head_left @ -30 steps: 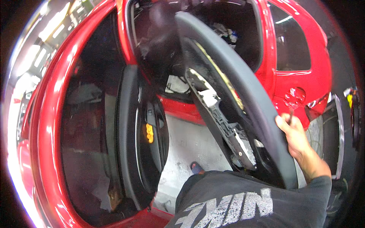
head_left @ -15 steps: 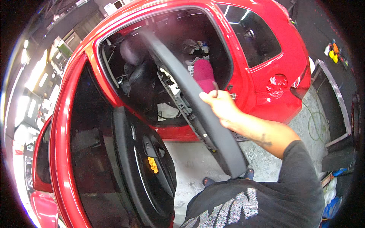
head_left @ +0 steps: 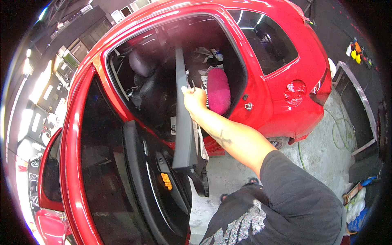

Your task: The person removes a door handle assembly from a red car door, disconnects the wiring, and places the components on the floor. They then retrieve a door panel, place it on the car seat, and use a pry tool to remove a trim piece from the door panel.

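My right hand [head_left: 195,99] is closed around the edge of a long dark-grey car trim panel [head_left: 183,122], about midway along it. The panel points away from me, its far end inside the car's open rear doorway and its near end beside the rear door [head_left: 161,179]. Dark brackets and a pale strip show along its right side. A thin dark piece sticks up by my fingers; I cannot make out what it is. My left hand is out of view.
The red car [head_left: 261,90] stands ahead, its rear door swung out on my left. An orange cloth [head_left: 166,181] sits in the door's pull. Inside lie a magenta cushion [head_left: 219,90] and papers. A metal-edged frame [head_left: 359,98] leans at the right; a hose [head_left: 338,130] lies on the floor.
The trim panel has swung from a slant to nearly straight ahead, its near end moving left toward the rear door. My right hand has moved left with it, still gripping.
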The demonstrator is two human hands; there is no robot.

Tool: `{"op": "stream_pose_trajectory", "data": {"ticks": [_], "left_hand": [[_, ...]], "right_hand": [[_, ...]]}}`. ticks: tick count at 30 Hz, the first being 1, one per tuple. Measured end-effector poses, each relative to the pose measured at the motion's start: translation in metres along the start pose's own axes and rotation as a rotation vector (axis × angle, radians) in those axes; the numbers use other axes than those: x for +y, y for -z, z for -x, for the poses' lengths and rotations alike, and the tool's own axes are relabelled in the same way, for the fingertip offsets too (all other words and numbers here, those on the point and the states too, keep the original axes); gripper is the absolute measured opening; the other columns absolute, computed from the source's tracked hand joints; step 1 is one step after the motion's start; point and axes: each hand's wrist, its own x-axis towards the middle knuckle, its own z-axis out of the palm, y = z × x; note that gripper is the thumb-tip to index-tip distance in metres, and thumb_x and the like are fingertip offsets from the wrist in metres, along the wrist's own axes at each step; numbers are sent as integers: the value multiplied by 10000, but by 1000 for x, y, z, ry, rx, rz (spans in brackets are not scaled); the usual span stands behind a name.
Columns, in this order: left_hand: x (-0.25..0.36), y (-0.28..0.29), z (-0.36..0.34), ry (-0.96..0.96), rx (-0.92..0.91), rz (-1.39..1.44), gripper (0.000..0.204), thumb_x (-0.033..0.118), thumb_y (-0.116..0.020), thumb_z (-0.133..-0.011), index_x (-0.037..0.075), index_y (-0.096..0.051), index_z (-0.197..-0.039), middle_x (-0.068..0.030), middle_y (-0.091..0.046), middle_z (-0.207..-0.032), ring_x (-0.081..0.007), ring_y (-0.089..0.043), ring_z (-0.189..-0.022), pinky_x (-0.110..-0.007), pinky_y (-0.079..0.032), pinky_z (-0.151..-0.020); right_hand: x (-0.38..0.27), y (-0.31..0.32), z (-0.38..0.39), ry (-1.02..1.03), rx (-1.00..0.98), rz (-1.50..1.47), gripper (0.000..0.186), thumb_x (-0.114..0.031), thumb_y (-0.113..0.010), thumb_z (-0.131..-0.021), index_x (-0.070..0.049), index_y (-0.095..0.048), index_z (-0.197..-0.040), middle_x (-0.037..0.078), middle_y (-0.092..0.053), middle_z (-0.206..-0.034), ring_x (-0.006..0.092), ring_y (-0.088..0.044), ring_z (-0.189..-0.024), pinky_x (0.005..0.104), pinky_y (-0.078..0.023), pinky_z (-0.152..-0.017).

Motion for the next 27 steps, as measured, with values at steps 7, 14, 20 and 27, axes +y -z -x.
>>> {"op": "stream_pose_trajectory", "data": {"ticks": [7, 14, 20, 27], "left_hand": [[0, -19, 11, 65, -42, -16, 544, 120, -726, -970, -12, -538, -1464, -177, -569, -1512, -300, -612, -1285, -443, -463, -1128], [14, -46, 29, 155, -103, -49, 541, 103, -726, -971, -24, -537, -1461, -179, -567, -1511, -295, -622, -1269, -433, -474, -1118], [102, -46, 32, -341, -231, -326, 538, 90, -727, -971, -33, -537, -1459, -181, -566, -1510, -290, -631, -1255, -424, -484, -1109], [401, -86, 14, -689, 241, 223, 790, 128, -841, -894, -74, -439, -1543, -229, -568, -1487, -343, -554, -1357, -438, -367, -1213]], "right_hand": [[-12, -45, -46, -85, 37, -74, 329, -244, -847, -932, -73, -669, -714, 39, -699, -729, 148, -620, -674, 396, -504, -674], [-27, -80, -90, -125, -29, -212, 372, -232, -858, -931, -74, -624, -688, 19, -665, -714, 132, -567, -639, 381, -471, -624], [-28, -89, -133, -204, -88, -286, 354, -276, -810, -944, -51, -635, -735, 77, -675, -712, 195, -634, -681, 403, -509, -698], [-34, -55, -141, -188, -343, -465, 309, -254, -806, -980, -94, -647, -767, -45, -619, -746, 84, -554, -698, 304, -468, -688]]}}
